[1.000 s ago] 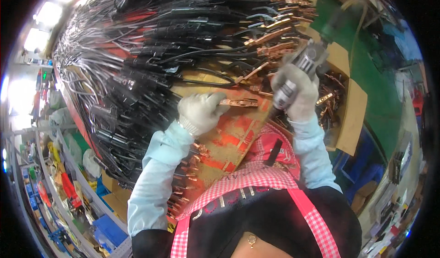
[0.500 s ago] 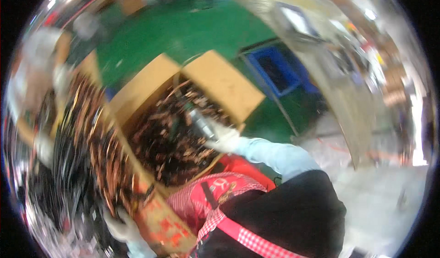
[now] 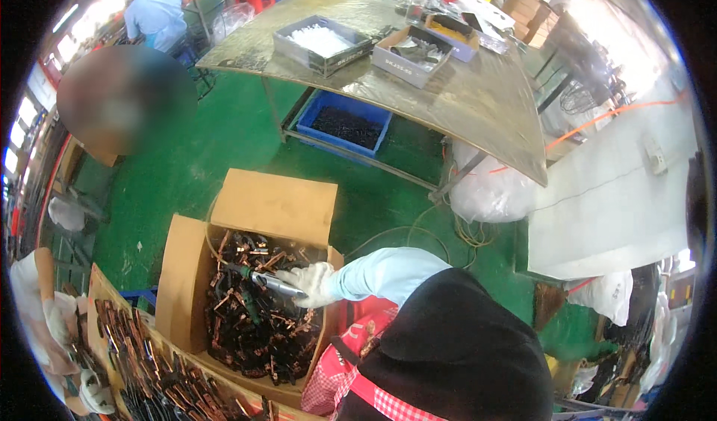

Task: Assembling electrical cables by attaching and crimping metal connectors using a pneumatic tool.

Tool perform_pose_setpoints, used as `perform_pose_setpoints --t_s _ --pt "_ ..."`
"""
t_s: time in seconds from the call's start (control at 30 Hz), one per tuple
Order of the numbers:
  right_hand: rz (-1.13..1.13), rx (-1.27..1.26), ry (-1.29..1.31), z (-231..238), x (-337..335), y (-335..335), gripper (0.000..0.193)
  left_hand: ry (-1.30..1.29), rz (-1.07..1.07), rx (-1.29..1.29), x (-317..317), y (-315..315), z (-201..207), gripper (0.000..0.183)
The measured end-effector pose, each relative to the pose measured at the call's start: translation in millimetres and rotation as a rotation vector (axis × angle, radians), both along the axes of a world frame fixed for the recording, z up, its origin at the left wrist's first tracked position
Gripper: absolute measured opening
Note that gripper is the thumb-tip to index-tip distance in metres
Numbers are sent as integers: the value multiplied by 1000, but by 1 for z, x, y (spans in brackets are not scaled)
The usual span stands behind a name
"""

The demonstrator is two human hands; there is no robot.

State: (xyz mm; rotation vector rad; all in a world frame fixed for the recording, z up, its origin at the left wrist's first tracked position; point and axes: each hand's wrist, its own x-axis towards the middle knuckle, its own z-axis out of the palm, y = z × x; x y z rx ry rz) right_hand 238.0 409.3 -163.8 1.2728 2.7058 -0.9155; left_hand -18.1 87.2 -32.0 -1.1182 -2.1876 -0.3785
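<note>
The right hand (image 3: 314,283) clenches its fingers round the silver power tool (image 3: 274,282) — long axis running leftward from them, over the clamps (image 3: 261,339) in the cardboard box (image 3: 275,203) — left hand out of view.

The right hand (image 3: 312,282) is above the carton (image 3: 273,206) of clamps (image 3: 263,345). Beyond the hand stands the counter (image 3: 482,100), with trays (image 3: 308,56) on it and a bin (image 3: 337,142) beneath. Left of the hand lie more clamps (image 3: 158,365).
</note>
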Motion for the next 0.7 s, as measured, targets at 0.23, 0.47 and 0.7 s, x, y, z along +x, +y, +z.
perform_pose_setpoints --t_s 0.23,0.47,0.7 --pt "-133 -282 59 8 0 18 66 -230 43 -2 -47 -34 -65 42" --pt "-250 187 84 -43 -31 57 53 -214 260 -231 18 -57 31 60" --pt "82 124 -513 -36 -77 95 67 -314 300 -140 71 -94 73 39"
